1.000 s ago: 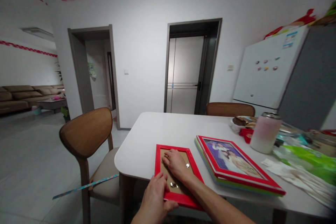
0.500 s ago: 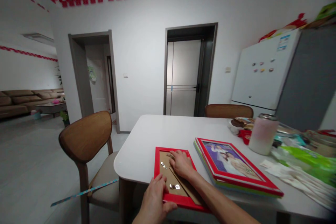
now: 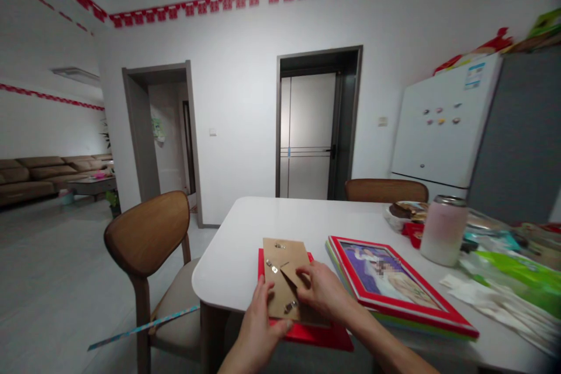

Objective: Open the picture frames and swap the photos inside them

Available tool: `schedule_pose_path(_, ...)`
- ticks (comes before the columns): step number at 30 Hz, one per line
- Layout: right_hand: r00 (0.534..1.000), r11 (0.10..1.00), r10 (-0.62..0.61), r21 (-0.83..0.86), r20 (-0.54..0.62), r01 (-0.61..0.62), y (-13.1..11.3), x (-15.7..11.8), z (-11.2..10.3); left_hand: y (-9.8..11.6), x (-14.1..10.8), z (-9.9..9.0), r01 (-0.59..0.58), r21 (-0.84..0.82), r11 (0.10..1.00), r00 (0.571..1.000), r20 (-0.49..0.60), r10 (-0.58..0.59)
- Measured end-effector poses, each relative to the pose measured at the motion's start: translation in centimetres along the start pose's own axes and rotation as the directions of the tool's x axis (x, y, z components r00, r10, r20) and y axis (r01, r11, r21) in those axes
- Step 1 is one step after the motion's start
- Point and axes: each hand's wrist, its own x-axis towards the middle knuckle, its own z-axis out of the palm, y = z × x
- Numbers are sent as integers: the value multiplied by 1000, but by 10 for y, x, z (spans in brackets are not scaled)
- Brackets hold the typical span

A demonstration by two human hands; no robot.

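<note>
A brown backing board (image 3: 274, 298) with metal clips and a folded-out stand flap sits raised above a red picture frame (image 3: 313, 336) at the table's near edge. My left hand (image 3: 258, 318) is at the board's left side and lower corner, its fingers apart, thumb near the frame's red border. The fingers of my right hand (image 3: 318, 289) pinch the stand flap on the board's right side. Right of them, a red frame with a photo (image 3: 385, 272) lies on top of a stack of other frames.
The white table (image 3: 280, 216) also bears a pink and white bottle (image 3: 444, 231), a green package (image 3: 512, 274), white cloth gloves (image 3: 491, 307) and a bowl of food. Wooden chairs (image 3: 151, 234) stand at the left and behind the table.
The backing board has come up out of the red frame's recess and now covers much of it. My right hand has shifted from the board's upper part to its flap. The view has tilted slightly.
</note>
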Motion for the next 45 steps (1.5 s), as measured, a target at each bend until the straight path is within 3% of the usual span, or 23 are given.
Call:
schedule_pose_path(3, 999, 1000, -19, 21, -31, 19, -18, 4, -8, 1, 16, -7, 31, -267, 963, 985, -156, -74)
schedule_pose_path(7, 997, 986, -46, 156, -68, 57, -22, 1, -5, -14, 32, -36, 154, -455, 877, 945, -190, -265)
schedule_pose_path(9, 998, 992, 2, 124, -66, 6, -7, -3, 1, -28, 34, -56, 184, -439, 879, 930, -213, -301)
schedule_pose_path(14, 989, 973, 149, -176, -19, -150, 41, -16, 21, -61, 32, -95, 283, -326, 902, 892, -257, -372)
schedule_pose_path(17, 979, 951, 206, -233, -6, -202, 51, -18, 29, -70, 35, -106, 332, -185, 925, 881, -291, -374)
schedule_pose_path(21, 961, 946, 275, -171, -22, -275, 50, -12, 30, -69, 35, -112, 336, 56, 940, 886, -356, -296)
schedule_pose_path(23, 945, 945, 323, -46, -48, -325, 47, -9, 26, -63, 32, -106, 310, 150, 939, 895, -378, -236)
schedule_pose_path(25, 917, 897, 399, 207, 1, -391, 40, -9, 17, -50, 26, -90, 259, 213, 942, 912, -376, -166)
schedule_pose_path(27, 888, 726, 437, 527, 144, -442, 31, -10, 7, -30, 20, -64, 161, 248, 955, 942, -329, -73)
schedule_pose_path(28, 882, 604, 424, 661, 206, -445, 25, -12, 2, -18, 16, -49, 50, 254, 966, 961, -276, 23)
schedule_pose_path(31, 904, 313, 355, 881, 238, -355, 8, -16, -10, 20, 9, -5, -201, 192, 961, 966, -122, 227)
schedule_pose_path(33, 922, 216, 326, 932, 211, -290, 0, -17, -14, 41, 8, 14, -285, 207, 936, 946, -100, 310)
schedule_pose_path(35, 932, 176, 299, 948, 206, -265, -1, -17, -15, 55, 9, 21, -348, 282, 894, 921, -76, 383)
schedule_pose_path(39, 933, 285, 311, 919, 180, -273, 7, -12, -11, 62, 15, 5, -410, 441, 798, 868, -81, 491)
schedule_pose_path(42, 918, 486, 374, 815, 131, -314, 19, -9, -5, 51, 19, -22, -322, 388, 864, 840, -305, 450)
schedule_pose_path(45, 916, 761, 396, 538, 57, -362, 32, -10, 5, 28, 20, -47, -185, 217, 959, 802, -531, 275)
